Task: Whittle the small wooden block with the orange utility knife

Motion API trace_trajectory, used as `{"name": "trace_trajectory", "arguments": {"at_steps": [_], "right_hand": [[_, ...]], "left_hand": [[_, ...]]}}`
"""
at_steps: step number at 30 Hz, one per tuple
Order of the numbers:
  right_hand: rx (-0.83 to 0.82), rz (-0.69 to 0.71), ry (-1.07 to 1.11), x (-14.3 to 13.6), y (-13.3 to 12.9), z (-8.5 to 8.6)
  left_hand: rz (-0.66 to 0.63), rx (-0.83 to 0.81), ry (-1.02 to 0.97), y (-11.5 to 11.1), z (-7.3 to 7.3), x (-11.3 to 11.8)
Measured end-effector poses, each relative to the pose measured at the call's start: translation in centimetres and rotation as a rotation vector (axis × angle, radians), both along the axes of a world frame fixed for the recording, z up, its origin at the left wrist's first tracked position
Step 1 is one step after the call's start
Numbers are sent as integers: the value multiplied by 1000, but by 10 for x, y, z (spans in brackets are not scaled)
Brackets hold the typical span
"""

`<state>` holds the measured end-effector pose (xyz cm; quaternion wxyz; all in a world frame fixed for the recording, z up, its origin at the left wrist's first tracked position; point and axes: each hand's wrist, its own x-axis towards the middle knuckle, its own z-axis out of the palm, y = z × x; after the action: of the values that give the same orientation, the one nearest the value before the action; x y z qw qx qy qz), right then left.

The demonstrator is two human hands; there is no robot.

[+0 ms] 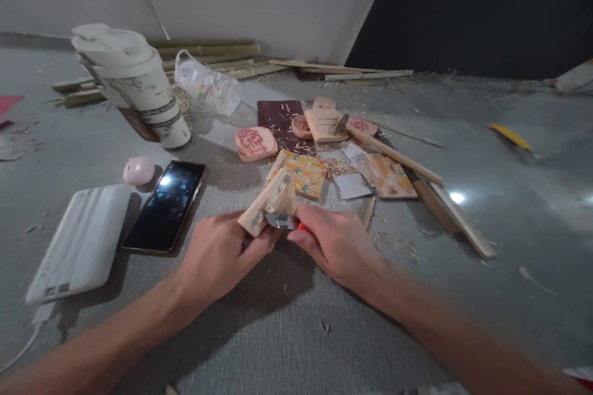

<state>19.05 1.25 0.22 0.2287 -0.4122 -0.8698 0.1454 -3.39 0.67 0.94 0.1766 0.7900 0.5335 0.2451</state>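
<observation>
My left hand (222, 250) is wrapped round the lower end of a pale wooden block (266, 203), which is held up at a slant. In my right hand (340, 244) is a cutter knife (282, 221), its blade lying against the block and a bit of orange handle showing by the fingertips. Just behind the block lies a yellow patterned square (306, 174). Farther back are a round-cornered wooden piece with red line drawing (256, 143), a dark red sheet (278, 117) and a lettered wooden block (324, 124).
On the left are a white power bank (81, 241), a phone (165, 207), a pink round object (139, 170) and a lidded paper cup (143, 89). Behind lie wood strips and a plastic bag (206, 86). Right, a wooden-handled tool (398, 157) and yellow cutter (511, 136) rest among shavings.
</observation>
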Motion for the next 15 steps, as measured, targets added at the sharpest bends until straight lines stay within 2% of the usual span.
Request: {"name": "trace_trajectory", "arguments": {"at_steps": [3,5,9,11,13,15], "right_hand": [[46,-17,-17,-1,1,-1],[72,-86,-62,4,7,-2],[48,-434,-187,30,32,-4],[61,-515,-163,41,41,-3],[69,-495,-80,43,43,0],[61,-407,7,36,35,4]], "left_hand": [[-11,-77,-37,0,-1,-1],[-28,-132,-89,-1,-2,-3],[-85,-95,-200,-8,1,-6],[-110,-16,-241,-11,3,-6],[-107,42,-245,-11,5,-6],[-86,65,-218,-9,5,-6]]}}
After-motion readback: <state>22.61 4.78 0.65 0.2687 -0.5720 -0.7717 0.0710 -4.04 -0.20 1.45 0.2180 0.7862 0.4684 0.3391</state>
